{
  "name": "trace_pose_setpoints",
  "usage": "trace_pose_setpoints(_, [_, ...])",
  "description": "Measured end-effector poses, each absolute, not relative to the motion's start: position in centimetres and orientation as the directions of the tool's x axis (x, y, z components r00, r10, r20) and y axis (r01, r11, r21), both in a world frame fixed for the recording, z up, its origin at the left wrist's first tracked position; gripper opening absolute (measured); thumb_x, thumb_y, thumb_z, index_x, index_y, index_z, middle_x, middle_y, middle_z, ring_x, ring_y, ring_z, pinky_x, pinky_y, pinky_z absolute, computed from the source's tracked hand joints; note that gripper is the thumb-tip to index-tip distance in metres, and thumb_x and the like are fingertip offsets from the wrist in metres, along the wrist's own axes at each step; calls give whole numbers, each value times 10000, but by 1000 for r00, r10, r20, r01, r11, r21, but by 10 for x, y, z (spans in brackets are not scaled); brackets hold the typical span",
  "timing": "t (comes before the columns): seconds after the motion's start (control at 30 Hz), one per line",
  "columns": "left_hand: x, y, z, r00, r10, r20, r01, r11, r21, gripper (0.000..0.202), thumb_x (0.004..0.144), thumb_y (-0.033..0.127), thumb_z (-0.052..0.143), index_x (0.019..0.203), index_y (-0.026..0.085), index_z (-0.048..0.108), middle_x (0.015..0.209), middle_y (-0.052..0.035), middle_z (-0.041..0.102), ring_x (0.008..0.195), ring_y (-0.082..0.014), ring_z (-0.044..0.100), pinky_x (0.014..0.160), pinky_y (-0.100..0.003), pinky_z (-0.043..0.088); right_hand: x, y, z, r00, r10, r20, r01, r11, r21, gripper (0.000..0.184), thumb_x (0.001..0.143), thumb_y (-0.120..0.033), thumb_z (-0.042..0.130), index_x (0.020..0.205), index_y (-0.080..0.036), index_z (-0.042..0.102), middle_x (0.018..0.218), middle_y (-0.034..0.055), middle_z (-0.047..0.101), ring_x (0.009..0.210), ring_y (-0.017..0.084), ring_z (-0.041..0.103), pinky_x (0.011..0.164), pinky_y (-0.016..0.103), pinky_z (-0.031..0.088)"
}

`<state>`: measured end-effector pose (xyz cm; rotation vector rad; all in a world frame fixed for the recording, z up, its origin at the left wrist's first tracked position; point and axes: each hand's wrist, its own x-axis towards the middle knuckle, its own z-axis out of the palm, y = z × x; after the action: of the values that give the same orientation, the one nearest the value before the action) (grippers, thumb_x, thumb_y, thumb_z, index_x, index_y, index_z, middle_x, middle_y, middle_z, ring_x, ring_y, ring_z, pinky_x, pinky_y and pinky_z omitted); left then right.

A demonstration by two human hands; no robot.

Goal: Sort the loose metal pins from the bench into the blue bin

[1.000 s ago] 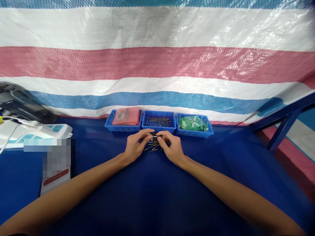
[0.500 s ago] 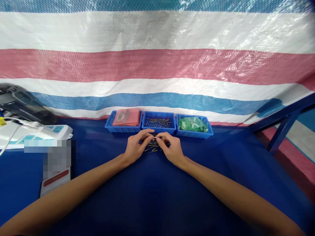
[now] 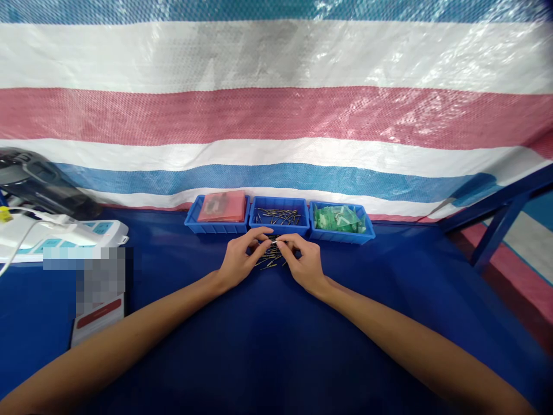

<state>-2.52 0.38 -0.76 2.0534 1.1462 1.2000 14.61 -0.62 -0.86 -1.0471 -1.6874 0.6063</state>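
My left hand (image 3: 240, 257) and my right hand (image 3: 303, 259) meet fingertip to fingertip over a small heap of thin metal pins (image 3: 270, 257) on the blue table. Both hands are pinched, and what they hold between them is too small to name; it looks like one of the pins. Just behind them stands a blue bin of the same pins (image 3: 279, 215). A blue bin with pink bags (image 3: 218, 210) stands to its left, and a blue bin with green bags (image 3: 341, 220) to its right.
A white power strip (image 3: 60, 236) with a cable and a dark device (image 3: 34, 181) lie at the far left. A white and red card (image 3: 97, 318) rests near my left forearm. A striped tarp hangs behind the bins. A blue frame (image 3: 496, 227) rises at the right.
My fingertips have shifted slightly over the pin heap, staying pinched together. The arms and the bins have not moved.
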Motion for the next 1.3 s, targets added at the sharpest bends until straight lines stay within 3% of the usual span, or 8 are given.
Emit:
trace_pose_setpoints(0.2, [-25, 3, -5, 278, 866, 415, 378, -496, 782, 231, 903, 269, 523, 1114, 193, 584, 827, 5, 614, 525, -39, 521, 526, -143, 434, 147, -7, -10, -136, 840, 525, 368, 535, -760, 172, 893, -262, 528, 830, -154, 646, 538, -47, 470, 473, 80, 422, 518, 212, 372])
trace_pose_setpoints(0.43, [-26, 5, -6, 286, 875, 390, 355, -475, 805, 225, 913, 286, 508, 1111, 204, 577, 843, 5, 581, 569, -49, 525, 571, -158, 457, 146, -8, -13, -197, 790, 581, 389, 607, -693, 179, 902, -255, 513, 810, -161, 634, 584, -24, 557, 493, 84, 464, 536, 216, 386])
trace_pose_setpoints(0.53, [-26, 6, -8, 315, 851, 420, 363, -517, 775, 224, 907, 281, 523, 1110, 204, 575, 863, -6, 582, 672, -78, 571, 636, -175, 483, 146, -7, -13, -171, 809, 563, 406, 578, -707, 186, 900, -266, 518, 798, -165, 638, 575, -25, 558, 493, 88, 471, 540, 218, 394])
trace_pose_setpoints(0.7, [-25, 4, -10, 420, 774, 473, 399, -626, 670, 243, 883, 288, 567, 1105, 191, 586, 805, -9, 588, 635, -88, 556, 617, -190, 489, 146, -8, -10, -143, 812, 566, 378, 573, -727, 180, 893, -249, 525, 787, -165, 645, 617, -16, 597, 508, 85, 493, 553, 213, 413])
trace_pose_setpoints(0.9, [-26, 4, -10, 288, 825, 486, 449, -565, 693, 204, 900, 289, 536, 1049, 178, 620, 907, -37, 666, 687, -108, 610, 676, -212, 505, 147, -11, -10, -48, 809, 586, 360, 561, -745, 170, 876, -247, 548, 766, -164, 648, 607, -9, 599, 496, 90, 489, 528, 224, 408])
trace_pose_setpoints(1.03, [-26, 4, -8, 279, 812, 512, 470, -581, 664, 178, 907, 285, 526, 959, 175, 655, 835, -21, 679, 652, -101, 597, 681, -217, 490, 149, -10, -11, -20, 809, 587, 368, 552, -748, 173, 874, -254, 544, 764, -170, 647, 594, -8, 592, 486, 93, 478, 524, 235, 408])
trace_pose_setpoints(1.3, [-27, 2, -3, 270, 746, 608, 432, -658, 616, 150, 889, 245, 548, 907, 158, 670, 847, -50, 696, 749, -136, 624, 708, -236, 496, 146, -8, -9, -99, 841, 532, 377, 527, -762, 194, 887, -255, 522, 769, -164, 647, 587, -12, 568, 493, 94, 463, 543, 236, 401])
